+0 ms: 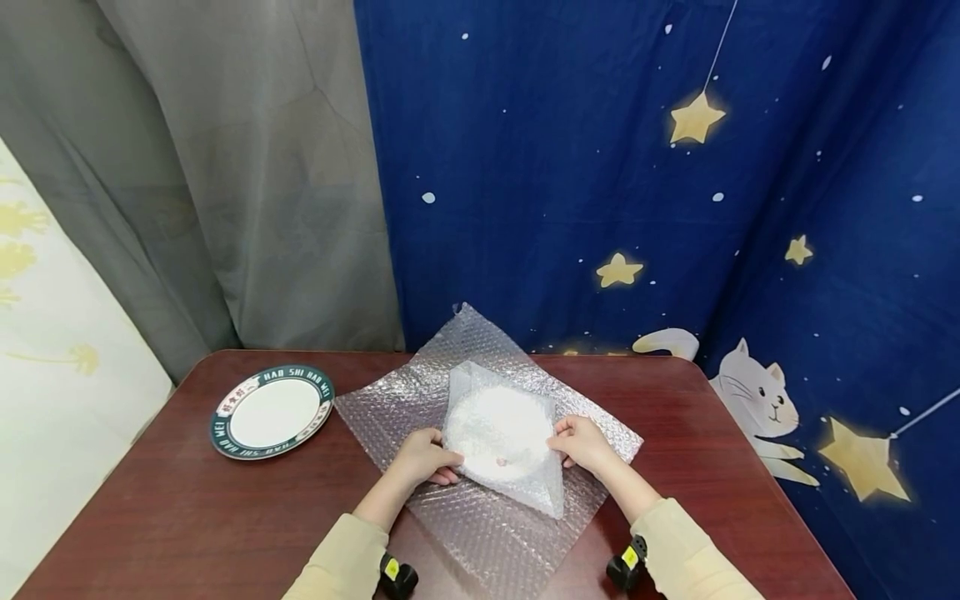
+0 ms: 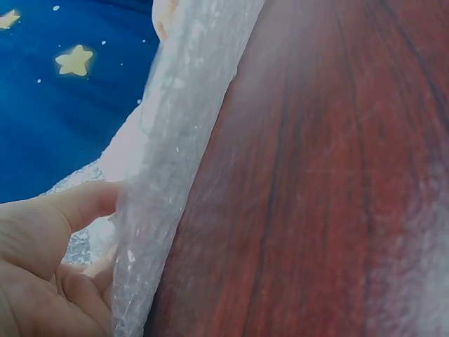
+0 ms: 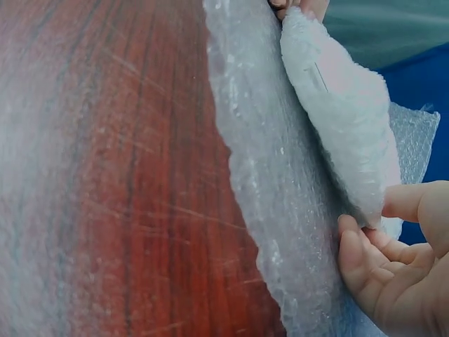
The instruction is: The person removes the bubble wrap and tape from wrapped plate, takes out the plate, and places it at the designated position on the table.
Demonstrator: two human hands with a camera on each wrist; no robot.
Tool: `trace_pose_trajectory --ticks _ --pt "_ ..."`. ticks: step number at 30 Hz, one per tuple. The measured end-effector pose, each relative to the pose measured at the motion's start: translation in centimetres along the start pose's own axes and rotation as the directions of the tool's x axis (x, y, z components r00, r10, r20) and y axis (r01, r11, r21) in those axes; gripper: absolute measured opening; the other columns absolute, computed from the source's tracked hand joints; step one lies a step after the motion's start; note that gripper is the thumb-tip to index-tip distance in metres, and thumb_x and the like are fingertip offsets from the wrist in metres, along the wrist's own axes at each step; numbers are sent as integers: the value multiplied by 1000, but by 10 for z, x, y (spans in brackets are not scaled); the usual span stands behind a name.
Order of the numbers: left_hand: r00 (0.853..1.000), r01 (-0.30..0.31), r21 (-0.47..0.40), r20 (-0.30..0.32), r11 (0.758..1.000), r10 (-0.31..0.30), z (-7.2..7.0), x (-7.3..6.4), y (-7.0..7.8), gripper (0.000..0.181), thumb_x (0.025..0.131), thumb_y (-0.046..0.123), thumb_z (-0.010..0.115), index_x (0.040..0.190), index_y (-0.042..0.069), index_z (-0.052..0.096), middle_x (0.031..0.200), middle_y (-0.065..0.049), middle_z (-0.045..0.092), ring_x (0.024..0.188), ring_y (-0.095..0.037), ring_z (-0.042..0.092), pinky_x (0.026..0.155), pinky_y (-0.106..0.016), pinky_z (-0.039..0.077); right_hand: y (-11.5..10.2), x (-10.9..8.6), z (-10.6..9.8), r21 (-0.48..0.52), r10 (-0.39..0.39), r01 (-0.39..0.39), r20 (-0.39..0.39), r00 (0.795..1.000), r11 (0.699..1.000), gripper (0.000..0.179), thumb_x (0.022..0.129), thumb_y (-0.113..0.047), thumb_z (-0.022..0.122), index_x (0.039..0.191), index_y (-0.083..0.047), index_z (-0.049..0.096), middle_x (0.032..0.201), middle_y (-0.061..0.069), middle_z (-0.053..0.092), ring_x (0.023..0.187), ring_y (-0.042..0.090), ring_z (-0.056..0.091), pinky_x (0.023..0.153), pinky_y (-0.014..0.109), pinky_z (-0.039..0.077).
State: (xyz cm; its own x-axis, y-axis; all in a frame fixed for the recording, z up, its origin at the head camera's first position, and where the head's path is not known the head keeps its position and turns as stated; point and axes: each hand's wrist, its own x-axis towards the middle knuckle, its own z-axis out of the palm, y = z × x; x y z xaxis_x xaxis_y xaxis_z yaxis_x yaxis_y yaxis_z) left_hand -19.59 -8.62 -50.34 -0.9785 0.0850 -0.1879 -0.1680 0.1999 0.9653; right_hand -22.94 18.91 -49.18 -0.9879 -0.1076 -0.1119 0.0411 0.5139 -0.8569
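Note:
A round white plate wrapped in bubble wrap (image 1: 498, 433) is held over a larger bubble wrap sheet (image 1: 498, 537) that lies diagonally on the table. My left hand (image 1: 423, 458) grips the bundle's left edge, thumb on top and fingers below. On the opposite edge, my right hand (image 1: 585, 446) pinches the wrapping between thumb and fingers. The right wrist view shows the bundle (image 3: 340, 98) tilted above the sheet (image 3: 259, 154), with the thumb on its upper side. In the left wrist view the sheet's edge (image 2: 175, 133) partly hides the left fingertips.
A second plate (image 1: 273, 412), white with a dark green lettered rim, lies at the table's left. The reddish-brown wooden table (image 1: 712, 492) ends at a grey curtain (image 1: 277, 183) and a blue starry curtain (image 1: 540, 167) behind. Small black wrist cameras (image 1: 399, 577) sit on both forearms.

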Motion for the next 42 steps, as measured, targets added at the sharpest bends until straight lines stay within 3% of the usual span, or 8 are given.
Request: trace_pose_trajectory --ticks 8,13,17,24,28,35,42 --pt "1000 5 3 -1 1000 -5 1 -1 2 28 75 -4 71 86 -2 45 65 -16 64 50 -20 64 48 -28 54 -3 0 -4 -77 -27 26 -2 1000 997 35 80 -4 70 109 6 54 79 7 60 59 17 57 50 32 51" --pt "1000 10 6 2 1000 -10 0 0 2 28 75 -4 71 82 0 44 63 -15 64 49 -19 64 48 -27 54 -8 2 -8 -156 -94 87 -38 995 984 51 78 -8 73 122 4 49 102 14 61 85 28 60 71 43 51" --pt "1000 12 8 5 1000 -12 -1 0 2 28 75 -4 71 79 2 44 63 -15 64 49 -19 64 47 -27 54 -14 2 -6 -193 -162 146 -69 984 970 52 80 -8 73 125 3 50 119 19 56 102 34 56 82 48 49" --pt "1000 16 7 3 1000 -16 -1 0 1 27 75 -4 71 82 0 45 62 -15 64 49 -19 64 47 -28 54 -25 0 -3 -231 -296 270 -86 951 935 52 80 -9 74 127 0 53 125 18 55 111 36 54 89 49 46" --pt "1000 16 10 3 1000 -16 -1 0 1 26 75 -4 71 82 0 46 62 -14 64 49 -20 64 47 -28 54 -33 -1 -1 -232 -356 332 -70 932 914 49 80 -10 75 125 -2 56 123 15 57 109 34 55 89 49 46" --pt "1000 16 5 3 1000 -16 0 0 1 26 75 -4 71 82 0 46 62 -14 64 49 -20 64 47 -27 54 -45 0 3 -220 -392 386 17 920 896 48 81 -14 76 126 -7 59 124 8 58 106 28 56 84 45 48" --pt "1000 20 -2 0 1000 -20 1 0 0 27 75 -4 71 82 0 45 64 -14 64 50 -19 64 47 -27 54 -57 0 12 -264 -441 454 109 891 851 50 81 -17 77 127 -9 59 126 7 57 107 30 56 85 45 48"
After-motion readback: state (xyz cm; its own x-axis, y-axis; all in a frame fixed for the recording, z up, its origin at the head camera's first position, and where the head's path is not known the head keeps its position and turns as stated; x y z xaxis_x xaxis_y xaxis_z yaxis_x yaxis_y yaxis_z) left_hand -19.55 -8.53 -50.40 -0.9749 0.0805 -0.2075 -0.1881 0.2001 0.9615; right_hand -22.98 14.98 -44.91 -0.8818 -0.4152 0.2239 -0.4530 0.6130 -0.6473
